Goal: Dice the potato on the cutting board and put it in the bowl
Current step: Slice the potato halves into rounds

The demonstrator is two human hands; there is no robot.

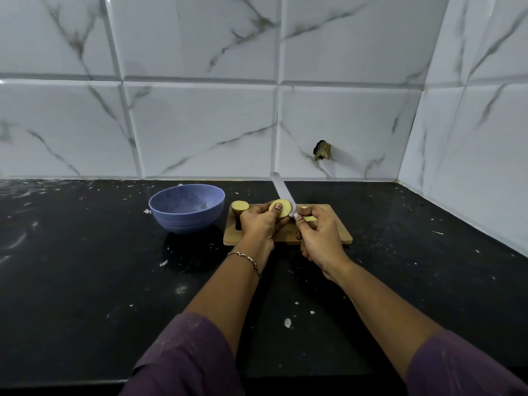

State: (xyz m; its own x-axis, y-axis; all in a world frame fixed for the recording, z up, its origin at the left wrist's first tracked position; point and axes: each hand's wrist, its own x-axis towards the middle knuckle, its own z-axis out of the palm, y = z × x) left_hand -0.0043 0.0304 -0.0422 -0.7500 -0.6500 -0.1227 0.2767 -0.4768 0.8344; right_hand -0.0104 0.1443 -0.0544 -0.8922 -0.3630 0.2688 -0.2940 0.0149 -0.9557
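Far left, the black speckled tabletop, and on it the blue bowl, sitting just beside the left end of the cutting board. Nothing diced shows inside the bowl from here. On the board's left edge stands a potato piece, cut face up, brown skin down the side, right by the handle slot.

Now the left hand, with a thin bracelet at the wrist. Its grip is wrapped round a potato half, thumb pressed flat on the pale cut face, which is turned toward the camera. Whether that half rests on the board or is lifted just off it, I cannot tell.

Just right of it comes the knife, blade angled up and away toward the tiled wall, its lower end meeting the edge of the potato half. The right hand has its grip curled tight about the handle, which is mostly hidden, forefinger forward near the blade's base. A sliver of pale potato peeks out beyond those knuckles on the board.

Behind, to the right, a dark broken hole in the wall tile. Purple sleeves at the bottom.
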